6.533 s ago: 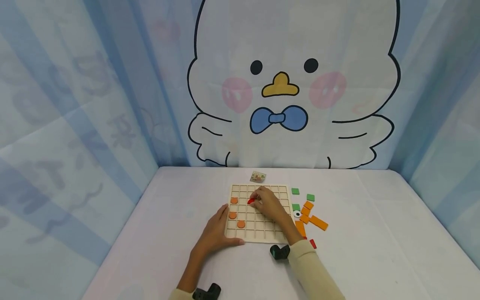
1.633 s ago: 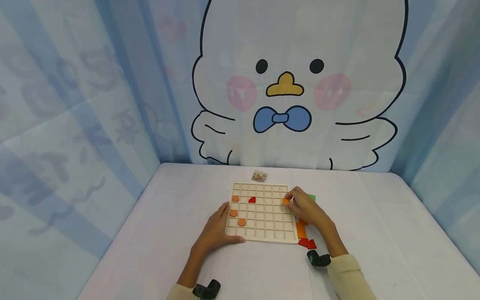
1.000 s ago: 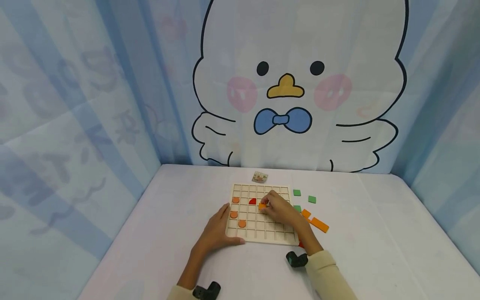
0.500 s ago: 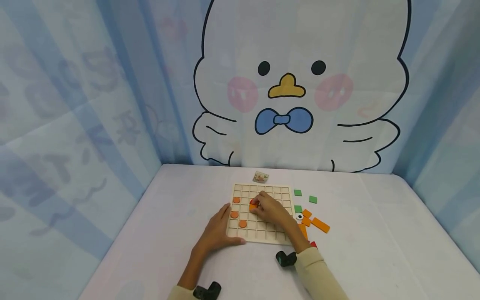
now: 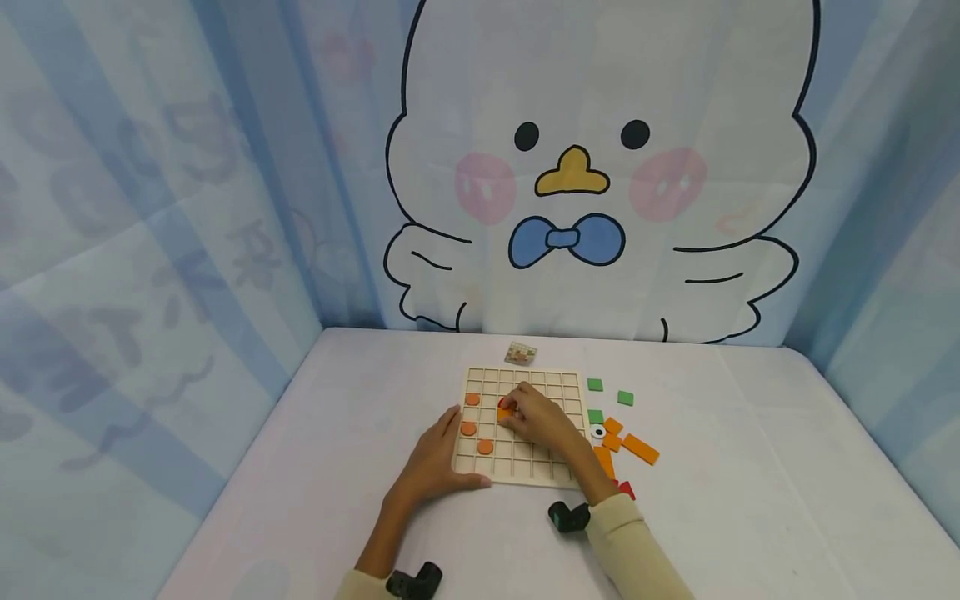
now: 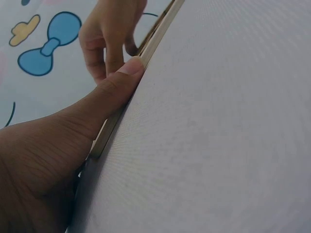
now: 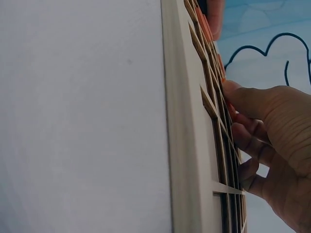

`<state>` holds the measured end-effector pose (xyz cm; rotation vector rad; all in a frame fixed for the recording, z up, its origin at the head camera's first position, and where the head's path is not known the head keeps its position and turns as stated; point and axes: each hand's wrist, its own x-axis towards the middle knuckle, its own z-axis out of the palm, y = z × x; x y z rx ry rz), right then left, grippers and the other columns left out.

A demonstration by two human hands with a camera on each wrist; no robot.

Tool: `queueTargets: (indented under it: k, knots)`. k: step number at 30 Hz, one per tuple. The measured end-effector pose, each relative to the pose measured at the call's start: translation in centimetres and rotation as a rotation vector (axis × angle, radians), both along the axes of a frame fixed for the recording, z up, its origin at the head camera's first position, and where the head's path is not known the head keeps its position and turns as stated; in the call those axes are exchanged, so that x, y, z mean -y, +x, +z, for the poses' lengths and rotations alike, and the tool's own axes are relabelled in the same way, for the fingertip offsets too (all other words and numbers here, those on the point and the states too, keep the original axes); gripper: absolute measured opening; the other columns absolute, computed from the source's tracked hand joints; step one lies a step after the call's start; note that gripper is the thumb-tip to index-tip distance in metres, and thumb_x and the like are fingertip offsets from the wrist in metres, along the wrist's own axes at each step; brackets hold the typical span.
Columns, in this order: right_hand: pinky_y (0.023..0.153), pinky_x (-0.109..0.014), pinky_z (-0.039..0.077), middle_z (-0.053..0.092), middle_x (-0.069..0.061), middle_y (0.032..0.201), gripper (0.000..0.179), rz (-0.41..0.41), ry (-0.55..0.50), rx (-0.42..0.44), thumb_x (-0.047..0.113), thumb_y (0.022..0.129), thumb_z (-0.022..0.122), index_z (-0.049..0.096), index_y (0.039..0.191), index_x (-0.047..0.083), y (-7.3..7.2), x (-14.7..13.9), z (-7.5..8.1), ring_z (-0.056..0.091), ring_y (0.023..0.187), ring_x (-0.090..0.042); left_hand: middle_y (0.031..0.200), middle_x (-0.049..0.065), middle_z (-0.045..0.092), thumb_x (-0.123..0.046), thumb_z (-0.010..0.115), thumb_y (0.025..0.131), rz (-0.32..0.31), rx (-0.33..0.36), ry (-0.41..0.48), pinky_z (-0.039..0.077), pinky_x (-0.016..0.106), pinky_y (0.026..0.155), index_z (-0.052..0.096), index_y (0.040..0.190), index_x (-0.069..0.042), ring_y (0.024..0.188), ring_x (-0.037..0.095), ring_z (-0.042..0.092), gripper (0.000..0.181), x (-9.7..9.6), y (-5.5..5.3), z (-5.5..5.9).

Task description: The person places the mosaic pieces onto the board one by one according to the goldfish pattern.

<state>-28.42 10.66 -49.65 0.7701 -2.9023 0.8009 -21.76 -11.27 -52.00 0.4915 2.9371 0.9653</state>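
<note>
A pale grid board lies on the table, with orange discs in three cells on its left side. My left hand rests at the board's front-left corner, fingers along the left side and straight thumb against the front edge. With thumb and fingertips, my right hand pinches an orange square tile at a cell in the middle left of the grid. Just behind that tile is a red quarter-round piece, partly hidden by the fingers. The right wrist view shows those fingertips low at the grid ribs.
Right of the board lie green squares, orange squares, orange rectangles, a white eye disc and red pieces. A small printed card lies behind the board. A cartoon curtain hangs behind the table.
The red piece was set down in the grid, and my right hand took an orange square from the right side and carried it left to just below the red piece. My left hand stays put.
</note>
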Motion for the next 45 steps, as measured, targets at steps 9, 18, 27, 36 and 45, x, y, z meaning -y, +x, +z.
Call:
queueTargets:
  k: [9,18,27,36,45]
  knots:
    - [0.07,-0.025,0.046,0.056,0.0,0.103,0.022,-0.026,0.0,0.025,0.024,0.088,0.074,0.067,0.102,0.009,0.3,0.2,0.1,0.048,0.078,-0.009,0.161,0.016,0.022,-0.067,0.079,0.065,0.004,0.006,-0.002,0.035,0.053,0.113,0.022,0.154,-0.001,0.143,0.036,0.033,0.125,0.0,0.1,0.0]
    - [0.072,-0.025,0.048,0.057,0.0,0.104,0.022,-0.002,-0.028,0.02,0.023,0.088,0.074,0.067,0.103,0.009,0.0,0.0,0.1,0.05,0.08,-0.009,0.161,0.016,0.022,-0.067,0.078,0.066,0.001,0.002,-0.006,0.035,0.052,0.113,0.021,0.154,0.0,0.143,0.036,0.033,0.125,0.0,0.0,0.0]
    - [0.073,-0.027,0.049,0.06,-0.003,0.105,0.021,0.014,-0.098,0.047,0.018,0.09,0.071,0.068,0.107,0.007,0.0,-0.7,0.6,0.052,0.081,-0.011,0.161,0.017,0.021,-0.066,0.079,0.066,-0.004,0.008,-0.019,0.035,0.053,0.113,0.021,0.154,0.0,0.143,0.036,0.033,0.125,0.0,0.0,0.0]
    - [0.075,-0.029,0.051,0.059,-0.003,0.1,0.017,-0.02,-0.053,0.03,0.019,0.091,0.07,0.068,0.103,0.007,0.4,-2.7,1.5,0.055,0.083,-0.012,0.161,0.015,0.021,-0.069,0.077,0.065,0.01,0.017,-0.019,0.035,0.053,0.113,0.021,0.155,-0.001,0.143,0.036,0.032,0.126,-0.3,-0.2,-0.1]
    - [0.071,-0.027,0.05,0.06,-0.004,0.101,0.019,-0.041,-0.082,0.002,0.019,0.092,0.068,0.067,0.106,0.006,1.0,-6.6,1.9,0.054,0.084,-0.013,0.162,0.012,0.02,-0.07,0.078,0.063,0.033,0.025,-0.024,0.033,0.053,0.115,0.019,0.156,-0.005,0.145,0.033,0.031,0.128,-0.1,-0.3,-0.4]
